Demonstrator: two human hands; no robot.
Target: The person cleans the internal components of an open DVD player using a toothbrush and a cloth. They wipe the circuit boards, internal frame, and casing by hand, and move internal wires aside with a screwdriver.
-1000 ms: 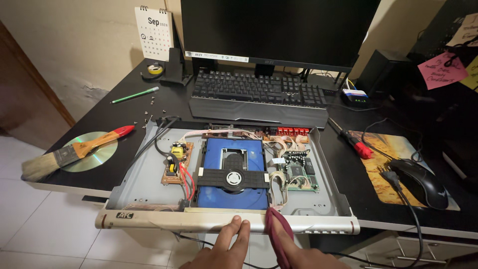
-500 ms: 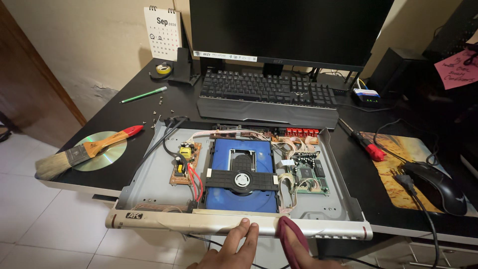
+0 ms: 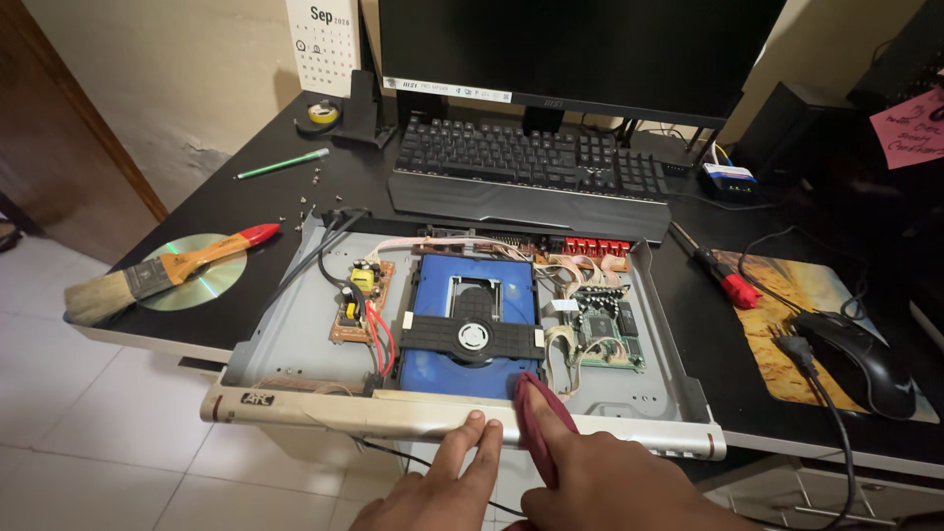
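Note:
An opened disc player [image 3: 295, 339] lies on the black desk, its grey chassis showing a blue disc drive [image 3: 472, 324], a brown power board [image 3: 359, 300] and a green circuit board [image 3: 605, 334]. My left hand [image 3: 442, 487] rests its fingertips on the player's cream front panel [image 3: 393, 413]. My right hand [image 3: 600, 482] presses a maroon cloth [image 3: 539, 423] onto the near edge of the blue drive.
A paintbrush with a red-tipped handle [image 3: 157, 275] lies across a disc [image 3: 197, 270] at the left. A red-handled screwdriver [image 3: 718, 270], mouse [image 3: 860, 354] and mousepad sit at the right. Keyboard [image 3: 531, 172], monitor, green pencil [image 3: 283, 163] and loose screws lie behind.
Both hands have moved up from the bottom edge to the player's front. The maroon cloth now touches the blue drive, and the view has drawn closer.

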